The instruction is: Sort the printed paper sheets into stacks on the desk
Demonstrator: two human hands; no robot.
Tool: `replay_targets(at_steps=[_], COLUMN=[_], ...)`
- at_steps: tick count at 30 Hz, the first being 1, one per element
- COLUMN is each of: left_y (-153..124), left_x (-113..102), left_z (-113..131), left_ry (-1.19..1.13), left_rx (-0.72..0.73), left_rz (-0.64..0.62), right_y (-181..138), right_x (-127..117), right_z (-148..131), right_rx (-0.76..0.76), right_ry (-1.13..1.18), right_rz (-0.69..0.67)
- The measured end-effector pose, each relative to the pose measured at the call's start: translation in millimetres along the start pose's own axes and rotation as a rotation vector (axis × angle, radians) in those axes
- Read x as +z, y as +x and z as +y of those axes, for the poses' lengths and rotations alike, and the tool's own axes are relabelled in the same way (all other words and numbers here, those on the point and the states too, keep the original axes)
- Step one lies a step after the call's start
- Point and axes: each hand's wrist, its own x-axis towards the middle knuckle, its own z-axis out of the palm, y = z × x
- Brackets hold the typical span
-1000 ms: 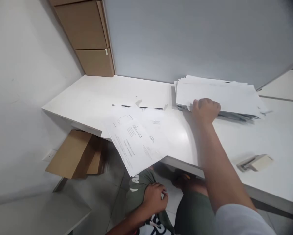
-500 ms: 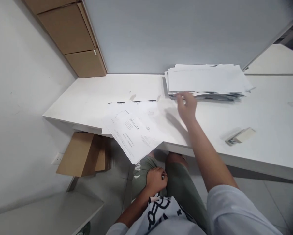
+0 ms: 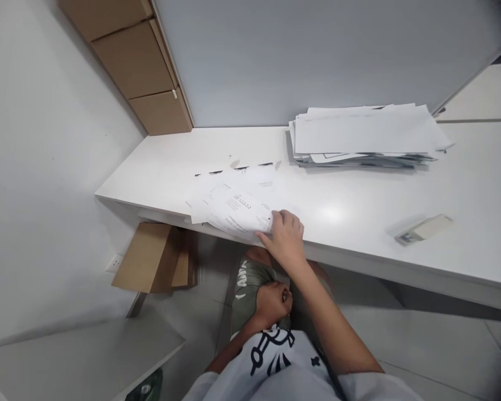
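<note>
My right hand (image 3: pixel 286 234) is closed on the near right corner of a printed paper sheet (image 3: pixel 237 207), thumb beneath and fingers on top. The sheet bends upward where it is gripped, and its lower edge curves along the desk's front edge. Under it lie other papers (image 3: pixel 254 174) with dark marks along their far edge. My left hand (image 3: pixel 274 303) rests on my thigh, its fingers curled into a loose fist with nothing visible in it.
A thick stack of papers (image 3: pixel 359 133) lies at the back of the white desk (image 3: pixel 350 206). To the right is a small cream-coloured block-like object (image 3: pixel 426 229) with a grey end. Cardboard boxes (image 3: pixel 160 111) stand at the back left; an open carton (image 3: pixel 145 256) is below the desk.
My right hand has moved from the paper stack's near edge down and left to the printed sheet, taking its corner and bending it. My left hand stays on my thigh.
</note>
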Motion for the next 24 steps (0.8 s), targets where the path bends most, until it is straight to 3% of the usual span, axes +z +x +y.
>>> replay_targets(at_steps=[5,9,11,14,16,18,20,24], left_y=[3,4,4,6,8,10,12,18], left_x=[-2,-5,-8,-11,-11,-11,-11,-11], left_z=[1,1,1,2,4,6,6,0], left_ry=[0.042,0.047,0.047,0.047,0.05,0.055,0.062,0.029], left_rx=[-0.036,-0.053,-0.055,-0.063,-0.072,-0.076,-0.074,-0.059], left_rz=[-0.006,-0.024,-0.029,-0.034,-0.037,-0.038,-0.037,-0.012], right_y=[11,0,-10,-27,-38,-47,-54,-62], right_x=[-26,-65,-85,-104,-107,-102,-95,-89], right_z=[30,72,94,118,124,124,121,126], right_rx=[0.076,0.269,0.345,0.452,0.558,0.656,0.698,0.739], right_ry=[0.448,0.838,0.912,0.934,0.984,1.06,1.098,1.071], right_rz=[-0.09,-0.002,0.056,0.022,0.024,0.117,0.236,0.302])
